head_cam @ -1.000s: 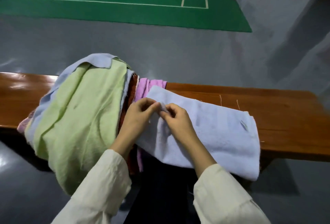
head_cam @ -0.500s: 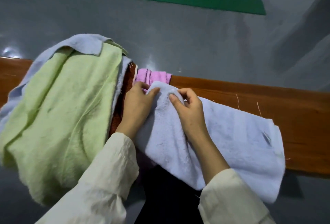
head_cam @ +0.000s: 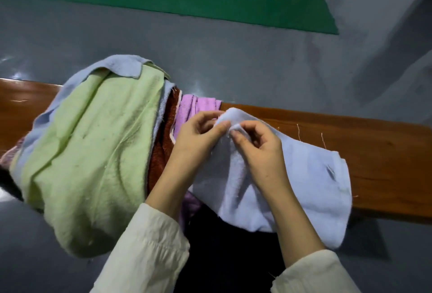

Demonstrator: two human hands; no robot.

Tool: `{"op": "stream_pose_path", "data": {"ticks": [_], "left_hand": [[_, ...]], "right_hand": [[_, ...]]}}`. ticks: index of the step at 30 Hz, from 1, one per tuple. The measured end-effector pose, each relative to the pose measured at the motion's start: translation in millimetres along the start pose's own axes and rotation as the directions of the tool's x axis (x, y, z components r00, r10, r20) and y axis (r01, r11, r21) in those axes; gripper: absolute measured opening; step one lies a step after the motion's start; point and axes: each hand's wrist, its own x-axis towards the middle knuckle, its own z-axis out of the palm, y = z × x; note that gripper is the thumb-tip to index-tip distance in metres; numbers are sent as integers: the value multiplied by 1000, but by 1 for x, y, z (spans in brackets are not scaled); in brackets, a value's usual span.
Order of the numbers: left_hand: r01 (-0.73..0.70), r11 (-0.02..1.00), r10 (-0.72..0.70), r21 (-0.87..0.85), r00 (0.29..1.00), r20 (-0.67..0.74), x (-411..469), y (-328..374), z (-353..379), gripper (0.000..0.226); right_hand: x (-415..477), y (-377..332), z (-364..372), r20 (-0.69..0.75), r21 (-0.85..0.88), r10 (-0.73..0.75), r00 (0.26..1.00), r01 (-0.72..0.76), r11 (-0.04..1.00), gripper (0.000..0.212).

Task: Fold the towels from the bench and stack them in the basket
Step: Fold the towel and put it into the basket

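1. Both hands work one corner of the pale blue towel [head_cam: 301, 175]. The left hand [head_cam: 198, 136] pinches the edge between thumb and curled fingers. The right hand [head_cam: 264, 152] pinches the cloth just beside it, and the fingertips of the two hands almost touch.
2. From the fingers, the towel runs off to the right across the bench [head_cam: 385, 152]. Its near part hangs over the front edge, below the wrists.
3. If either pinch loosens, the weight of the hanging part could probably pull the towel to the floor.
4. The heap [head_cam: 131, 133] sits just left of the left fingers, and its green towel [head_cam: 88, 164] droops far over the edge. A nudge from the left forearm might tip it off.
5. A corner pinched unevenly would likely give a crooked fold.
6. Count:
   - two hands
   - one bench
   - one towel in the fingers
   - at least four towels in the heap: the green one, a blue towel [head_cam: 126, 66], a rust-brown towel [head_cam: 163, 152] and a purple towel [head_cam: 198, 105]
   - no basket in view
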Motion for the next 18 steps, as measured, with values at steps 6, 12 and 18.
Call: {"op": "stream_pose_path", "data": {"ticks": [6, 12, 18], "left_hand": [[-81, 997, 82, 20, 992, -98, -37, 10, 10, 17], [-126, 992, 126, -13, 992, -3, -70, 21, 17, 3], [-206, 977, 201, 48, 975, 97, -89, 29, 22, 11]], "right_hand": [[-37, -25, -8, 19, -41, -30, 999, 31, 999, 23], [-64, -42, -21, 2, -59, -68, 998, 68, 996, 24], [-71, -52, -29, 0, -65, -43, 999, 43, 997, 26]]}}
